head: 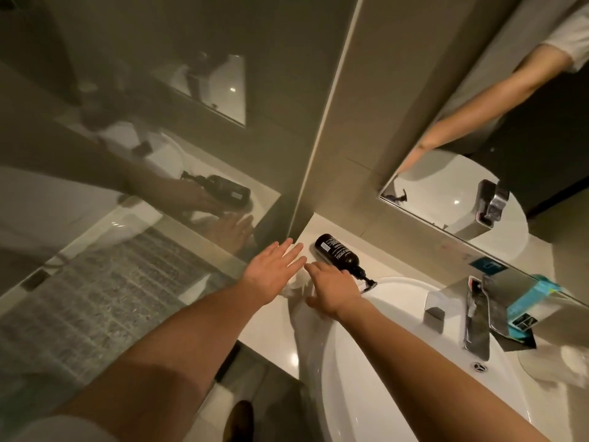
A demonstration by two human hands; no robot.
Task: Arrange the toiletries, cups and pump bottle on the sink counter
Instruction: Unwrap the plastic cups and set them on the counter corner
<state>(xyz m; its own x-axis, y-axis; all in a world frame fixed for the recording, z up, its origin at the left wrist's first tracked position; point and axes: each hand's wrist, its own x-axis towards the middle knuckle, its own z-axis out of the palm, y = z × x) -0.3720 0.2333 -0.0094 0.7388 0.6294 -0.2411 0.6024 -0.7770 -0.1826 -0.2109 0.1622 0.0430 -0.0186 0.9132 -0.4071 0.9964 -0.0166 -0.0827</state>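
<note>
A dark pump bottle (337,253) lies on its side on the pale counter (271,327) left of the white sink basin (398,362), its pump head over the basin rim. My right hand (331,290) hovers flat just in front of the bottle, fingertips close to its side, not clearly gripping it. Spread open with the fingers apart, my left hand (274,267) hangs over the counter's left end near the glass wall. Something white and crumpled (294,287) shows beneath the two hands. Blue packaged toiletries (526,306) sit on a dark tray at the right.
A chrome faucet (475,317) stands behind the basin. A mirror (478,186) runs along the back wall and a glass partition (127,250) closes off the left side. A clear cup (554,362) may stand at the far right.
</note>
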